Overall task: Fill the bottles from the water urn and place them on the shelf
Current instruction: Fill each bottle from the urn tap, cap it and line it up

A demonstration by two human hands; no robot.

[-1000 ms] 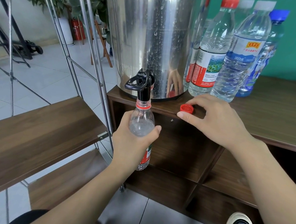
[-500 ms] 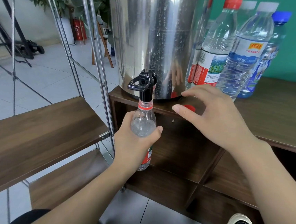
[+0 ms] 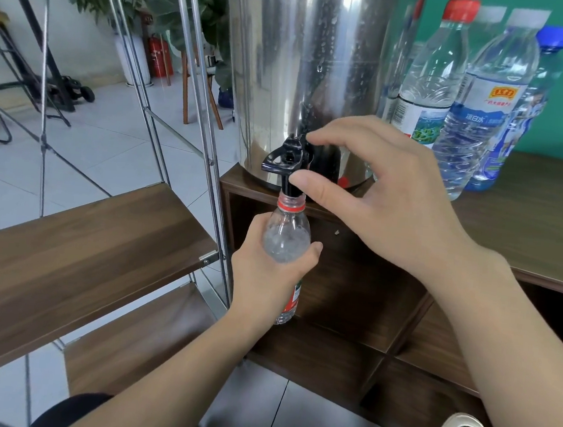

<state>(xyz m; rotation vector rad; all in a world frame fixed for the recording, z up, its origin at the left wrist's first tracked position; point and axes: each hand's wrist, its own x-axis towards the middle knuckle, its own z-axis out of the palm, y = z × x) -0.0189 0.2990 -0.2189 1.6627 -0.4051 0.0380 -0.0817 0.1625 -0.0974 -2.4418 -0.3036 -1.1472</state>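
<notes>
My left hand (image 3: pixel 267 274) grips a small clear bottle (image 3: pixel 286 239) with a red neck ring, held upright with its open mouth right under the black tap (image 3: pixel 283 160) of the steel water urn (image 3: pixel 307 71). My right hand (image 3: pixel 371 194) is at the tap, thumb against the spout and forefinger curled over the top behind the lever. The hand holds nothing. The bottle's red cap is hidden behind my right hand. The wooden shelf (image 3: pixel 72 262) of the metal rack lies to the left.
Several capped water bottles (image 3: pixel 429 90) stand to the right of the urn on the wooden cabinet top (image 3: pixel 543 231). Open cabinet cubbies lie below. Rack poles (image 3: pixel 208 137) rise just left of the urn. A lower shelf board (image 3: pixel 144 341) sits under the rack's shelf.
My right hand left the red cap on the cabinet top and moved up and left to the urn's tap. The left hand kept the bottle under the spout.
</notes>
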